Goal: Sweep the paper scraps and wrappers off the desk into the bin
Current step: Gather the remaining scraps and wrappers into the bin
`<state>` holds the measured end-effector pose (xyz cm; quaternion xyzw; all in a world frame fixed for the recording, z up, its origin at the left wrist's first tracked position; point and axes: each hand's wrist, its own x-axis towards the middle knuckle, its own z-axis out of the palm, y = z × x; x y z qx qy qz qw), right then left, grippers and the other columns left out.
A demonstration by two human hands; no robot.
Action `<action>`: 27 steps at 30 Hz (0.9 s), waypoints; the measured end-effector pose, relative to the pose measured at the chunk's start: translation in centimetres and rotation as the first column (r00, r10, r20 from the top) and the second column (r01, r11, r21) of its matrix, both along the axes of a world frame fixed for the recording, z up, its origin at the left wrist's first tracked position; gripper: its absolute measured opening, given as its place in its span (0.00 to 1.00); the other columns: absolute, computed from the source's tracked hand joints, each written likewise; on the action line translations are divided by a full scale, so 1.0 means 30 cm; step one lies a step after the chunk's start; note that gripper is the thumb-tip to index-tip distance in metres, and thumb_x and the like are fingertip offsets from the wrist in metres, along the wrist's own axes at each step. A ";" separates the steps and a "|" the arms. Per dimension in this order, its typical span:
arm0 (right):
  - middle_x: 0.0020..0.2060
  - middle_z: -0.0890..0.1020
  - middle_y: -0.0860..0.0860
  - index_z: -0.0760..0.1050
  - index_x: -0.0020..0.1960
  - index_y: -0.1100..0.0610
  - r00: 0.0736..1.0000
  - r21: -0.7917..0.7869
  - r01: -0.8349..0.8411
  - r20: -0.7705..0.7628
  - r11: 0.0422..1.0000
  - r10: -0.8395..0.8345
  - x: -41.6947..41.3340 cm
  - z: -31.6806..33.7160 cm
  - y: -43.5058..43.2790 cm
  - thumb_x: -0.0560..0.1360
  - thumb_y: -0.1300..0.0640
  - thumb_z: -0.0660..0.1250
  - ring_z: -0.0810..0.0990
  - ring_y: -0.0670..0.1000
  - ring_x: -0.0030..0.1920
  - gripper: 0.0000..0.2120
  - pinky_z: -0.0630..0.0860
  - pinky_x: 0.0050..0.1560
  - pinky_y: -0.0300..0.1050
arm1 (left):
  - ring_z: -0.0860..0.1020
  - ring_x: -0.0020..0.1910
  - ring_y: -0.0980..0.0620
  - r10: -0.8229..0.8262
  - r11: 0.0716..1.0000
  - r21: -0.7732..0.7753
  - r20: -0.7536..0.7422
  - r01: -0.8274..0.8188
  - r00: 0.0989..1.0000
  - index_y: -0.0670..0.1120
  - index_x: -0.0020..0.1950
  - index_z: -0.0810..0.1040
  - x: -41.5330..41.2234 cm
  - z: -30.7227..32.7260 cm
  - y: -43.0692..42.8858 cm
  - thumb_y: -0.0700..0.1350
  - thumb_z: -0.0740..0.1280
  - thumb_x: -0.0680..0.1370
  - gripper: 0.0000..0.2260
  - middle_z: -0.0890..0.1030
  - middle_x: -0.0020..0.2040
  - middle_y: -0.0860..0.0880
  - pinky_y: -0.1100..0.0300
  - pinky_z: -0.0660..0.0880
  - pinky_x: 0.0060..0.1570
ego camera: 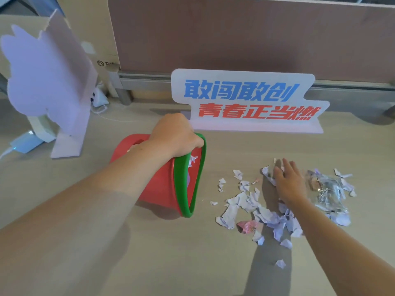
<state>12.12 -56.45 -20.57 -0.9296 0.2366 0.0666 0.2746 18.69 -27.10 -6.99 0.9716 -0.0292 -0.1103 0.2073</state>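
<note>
The left hand is clamped on the green rim of a red bin, fingers curled over the upper edge. The bin lies tipped on its side on the table, its mouth turned toward the right, with a few pale scraps visible inside. The right hand is spread flat, palm down and fingers apart, holding nothing, and rests on a scatter of torn paper scraps lying just to the right of the bin's mouth. A pink wrapper sits among the nearer scraps, and a crumpled silvery wrapper lies just right of that hand. Behind, a white sign with blue and red characters stands on the table before a brown partition. At far left stands a pale cut-out board.
</note>
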 end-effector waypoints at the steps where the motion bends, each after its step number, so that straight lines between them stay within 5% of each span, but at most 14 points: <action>1: 0.73 0.61 0.55 0.58 0.73 0.54 0.998 -0.043 -0.064 -0.004 0.997 0.064 0.012 -0.014 0.014 0.79 0.47 0.52 0.57 0.57 0.72 0.24 0.57 0.71 0.58 | 0.82 0.41 0.43 0.009 1.000 0.007 0.017 -0.009 1.000 0.41 0.47 0.89 0.001 -0.004 -0.002 0.50 0.71 0.67 0.16 0.87 0.41 0.43 0.52 0.79 0.38; 5: 0.74 0.60 0.53 0.60 0.72 0.54 0.970 0.024 -0.241 0.029 0.970 0.240 0.010 -0.020 0.125 0.80 0.50 0.53 0.53 0.55 0.74 0.22 0.52 0.72 0.55 | 0.75 0.34 0.47 0.020 0.995 0.096 0.054 -0.025 0.998 0.44 0.42 0.86 0.001 -0.003 -0.004 0.51 0.70 0.66 0.13 0.82 0.36 0.49 0.60 0.65 0.29; 9: 0.75 0.57 0.48 0.56 0.74 0.50 0.917 0.107 -0.398 0.028 0.911 0.397 -0.059 -0.015 0.194 0.79 0.46 0.54 0.49 0.50 0.76 0.25 0.49 0.73 0.50 | 0.66 0.26 0.49 0.043 0.998 -0.038 -0.007 -0.043 0.999 0.43 0.26 0.71 0.003 -0.011 0.005 0.47 0.71 0.63 0.12 0.66 0.22 0.51 0.61 0.59 0.27; 15: 0.73 0.59 0.55 0.60 0.72 0.47 0.920 0.003 -0.191 0.349 0.982 0.178 -0.229 0.025 0.232 0.69 0.36 0.63 0.53 0.56 0.74 0.34 0.58 0.71 0.61 | 0.62 0.25 0.49 0.051 0.992 -0.117 0.002 -0.050 0.999 0.43 0.24 0.65 0.000 -0.033 0.013 0.44 0.71 0.62 0.15 0.62 0.20 0.51 0.61 0.58 0.27; 20: 0.75 0.46 0.59 0.44 0.74 0.46 0.966 -0.169 -0.206 0.122 0.964 0.228 -0.325 -0.096 0.319 0.55 0.20 0.56 0.42 0.61 0.75 0.56 0.45 0.72 0.61 | 0.62 0.25 0.49 0.051 0.988 -0.145 -0.002 -0.051 0.999 0.42 0.26 0.68 0.003 -0.033 0.013 0.44 0.71 0.62 0.13 0.62 0.21 0.50 0.60 0.59 0.27; 24: 0.75 0.41 0.60 0.41 0.74 0.43 0.974 -0.244 -0.203 0.052 0.948 0.222 -0.185 -0.133 0.361 0.58 0.21 0.53 0.40 0.64 0.74 0.52 0.43 0.72 0.62 | 0.61 0.25 0.49 0.046 0.986 -0.158 -0.006 -0.046 0.999 0.43 0.25 0.66 0.004 -0.038 0.009 0.44 0.71 0.62 0.14 0.62 0.21 0.51 0.60 0.58 0.27; 27: 0.76 0.49 0.54 0.49 0.73 0.42 0.972 -0.282 -0.213 0.035 0.935 0.232 -0.082 -0.123 0.371 0.64 0.26 0.53 0.46 0.61 0.74 0.42 0.49 0.72 0.59 | 0.60 0.25 0.49 0.042 0.987 -0.157 0.001 -0.041 0.999 0.43 0.25 0.65 0.003 -0.040 0.010 0.43 0.71 0.62 0.15 0.61 0.21 0.51 0.60 0.57 0.27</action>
